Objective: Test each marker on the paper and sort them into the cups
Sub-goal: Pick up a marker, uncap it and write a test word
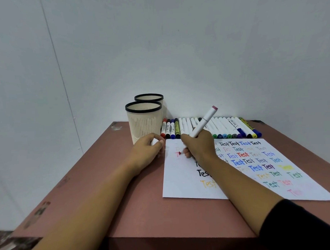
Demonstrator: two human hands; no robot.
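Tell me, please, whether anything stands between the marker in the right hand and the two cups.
Only the left hand, holding the white cap, lies between the marker and the nearer cup, at its base. Both rims look open from above; the farther cup stands behind the nearer one.

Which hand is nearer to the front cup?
Left. The left hand, holding a white cap, sits beside the base of the front cup. The right hand is farther right, holding a marker tip-down on the paper.
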